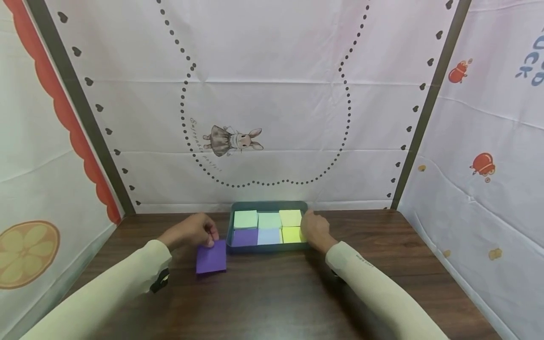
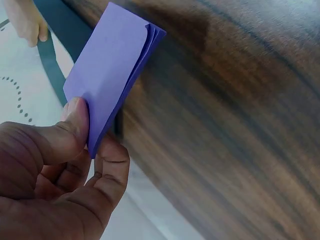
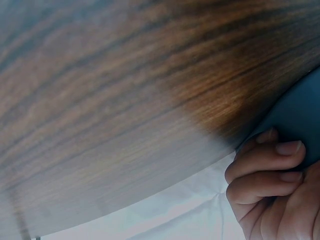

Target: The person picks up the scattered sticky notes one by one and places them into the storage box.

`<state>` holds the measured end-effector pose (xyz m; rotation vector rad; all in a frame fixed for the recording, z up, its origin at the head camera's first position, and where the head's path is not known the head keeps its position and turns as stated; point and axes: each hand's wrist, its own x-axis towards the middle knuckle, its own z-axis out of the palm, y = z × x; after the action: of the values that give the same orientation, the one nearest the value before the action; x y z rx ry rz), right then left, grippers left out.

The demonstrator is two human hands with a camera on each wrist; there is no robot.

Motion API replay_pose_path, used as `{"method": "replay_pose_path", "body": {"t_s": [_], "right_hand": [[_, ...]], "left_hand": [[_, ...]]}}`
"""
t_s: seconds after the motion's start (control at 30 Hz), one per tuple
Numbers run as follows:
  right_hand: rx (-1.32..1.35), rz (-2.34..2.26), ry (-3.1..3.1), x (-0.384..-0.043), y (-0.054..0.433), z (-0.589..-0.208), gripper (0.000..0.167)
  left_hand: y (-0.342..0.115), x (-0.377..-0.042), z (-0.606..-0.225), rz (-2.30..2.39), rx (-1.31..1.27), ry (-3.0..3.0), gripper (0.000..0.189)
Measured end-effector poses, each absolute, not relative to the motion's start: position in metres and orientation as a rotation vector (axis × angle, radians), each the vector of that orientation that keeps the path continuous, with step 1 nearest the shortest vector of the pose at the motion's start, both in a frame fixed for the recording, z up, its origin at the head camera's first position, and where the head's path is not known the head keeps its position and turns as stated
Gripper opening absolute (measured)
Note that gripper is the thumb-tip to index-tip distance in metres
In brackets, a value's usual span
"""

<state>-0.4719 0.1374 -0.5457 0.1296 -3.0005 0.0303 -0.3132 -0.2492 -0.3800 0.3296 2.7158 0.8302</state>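
Note:
My left hand (image 1: 192, 231) pinches a pad of purple sticky notes (image 1: 211, 258) between thumb and fingers, just left of the tray. In the left wrist view the pad (image 2: 107, 62) is tilted, and its sheets part slightly at one corner. A dark teal tray (image 1: 268, 206) holds several pads in two rows. The back row has two mint green pads (image 1: 245, 219) and a pale yellow pad (image 1: 290, 217). In front lie a purple pad (image 1: 245, 237), a light blue pad (image 1: 269, 236) and a yellow pad (image 1: 291, 234). My right hand (image 1: 316, 231) grips the tray's right end, fingers curled against its outer wall.
The tray stands on a dark wood-grain table (image 1: 255, 293), close to its back edge. Behind the table hangs a white printed cloth (image 1: 272, 108) with a rabbit figure. More printed cloth (image 1: 480, 123) closes off the right side, and the left side likewise.

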Motion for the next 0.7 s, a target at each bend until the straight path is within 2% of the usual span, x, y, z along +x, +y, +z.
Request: {"method": "replay_pose_path", "body": {"t_s": [0.4, 0.7], "right_hand": [[0.112, 0.064, -2.997, -0.454, 0.132, -0.529, 0.032], [0.090, 0.127, -2.985, -0.469, 0.137, -0.542, 0.033]], "left_hand": [[-0.234, -0.323, -0.355, 0.854, 0.349, 2.672, 0.013], [-0.214, -0.333, -0.344, 0.866, 0.376, 2.674, 0.013]]}}
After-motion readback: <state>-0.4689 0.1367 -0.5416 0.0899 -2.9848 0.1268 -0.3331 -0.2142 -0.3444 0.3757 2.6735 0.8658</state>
